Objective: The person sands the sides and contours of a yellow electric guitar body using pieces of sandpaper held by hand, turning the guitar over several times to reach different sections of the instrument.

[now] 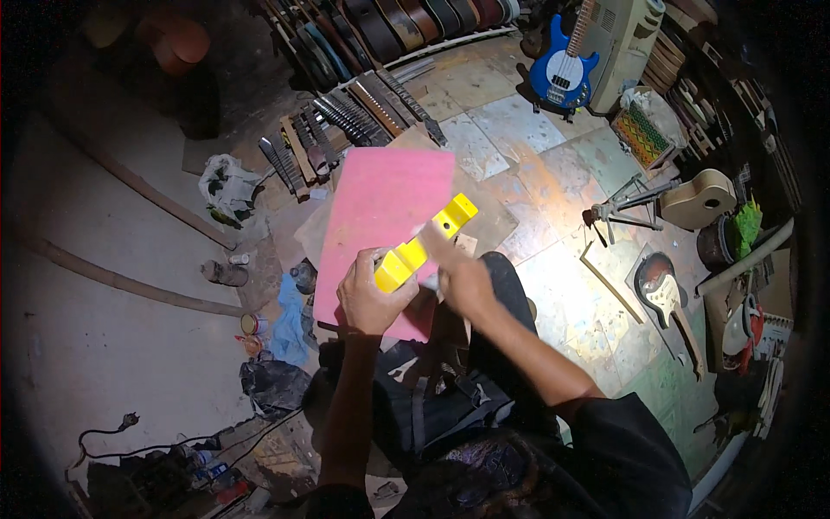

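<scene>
Yellow plastic catches the light as I watch from the head view: the left hand [373, 298] closes its grip around the lower end of a yellow block [424, 244], which slants up and away over a pink board [372, 208]. The right hand [458, 277], blurred, rests on the block's middle; I cannot tell how its grip is set. A blue bass guitar [562, 73] stands on the tiled floor [553, 173] beyond, a patterned green bag [644, 134] beside it.
</scene>
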Demonstrator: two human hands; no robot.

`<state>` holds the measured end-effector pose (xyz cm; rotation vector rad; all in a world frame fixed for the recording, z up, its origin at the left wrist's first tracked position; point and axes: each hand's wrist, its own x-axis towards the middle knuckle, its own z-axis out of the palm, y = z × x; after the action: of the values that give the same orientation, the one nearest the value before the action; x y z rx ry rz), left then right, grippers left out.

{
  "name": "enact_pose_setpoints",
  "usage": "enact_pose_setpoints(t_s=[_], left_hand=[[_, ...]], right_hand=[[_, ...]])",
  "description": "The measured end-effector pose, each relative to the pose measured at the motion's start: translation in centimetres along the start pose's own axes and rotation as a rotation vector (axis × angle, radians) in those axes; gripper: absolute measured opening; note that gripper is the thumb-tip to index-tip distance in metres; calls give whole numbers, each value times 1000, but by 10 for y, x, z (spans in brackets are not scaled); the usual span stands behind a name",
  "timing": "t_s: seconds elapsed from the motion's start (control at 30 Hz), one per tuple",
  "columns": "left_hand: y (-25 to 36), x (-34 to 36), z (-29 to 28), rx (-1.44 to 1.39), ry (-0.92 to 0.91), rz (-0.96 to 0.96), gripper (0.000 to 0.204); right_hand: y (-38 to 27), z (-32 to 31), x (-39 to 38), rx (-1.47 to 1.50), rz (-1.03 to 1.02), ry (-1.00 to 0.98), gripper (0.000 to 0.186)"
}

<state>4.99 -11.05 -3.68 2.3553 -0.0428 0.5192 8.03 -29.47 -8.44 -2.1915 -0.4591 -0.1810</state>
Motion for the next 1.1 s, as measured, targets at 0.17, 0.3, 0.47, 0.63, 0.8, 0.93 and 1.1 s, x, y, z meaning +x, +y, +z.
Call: enact_pose_setpoints(t_s=[0.17,0.3,0.47,0.63,0.8,0.93,1.1], left_hand=[[6,2,5,15,10,16,54],[-5,1,2,29,29,-15,54],[9,5,4,25,17,29,51],[-3,2,-1,-2,20,-4,52],[3,6,0,-8,23,-13,52],[1,3,1,-17,24,-9,51],[0,5,-1,-2,17,-30,51]], right_hand=[[33,-6,8,11,-35,15,70],[-15,7,-12,106,-43,74,57],[38,-10,17,10,-88,104,65],[-26,-7,-16,204,-112,-57,70],[2,-3,14,131,-27,94,60],[-14,-2,-7,150,-102,87,49],[-2,8,0,138,-37,71,53]])
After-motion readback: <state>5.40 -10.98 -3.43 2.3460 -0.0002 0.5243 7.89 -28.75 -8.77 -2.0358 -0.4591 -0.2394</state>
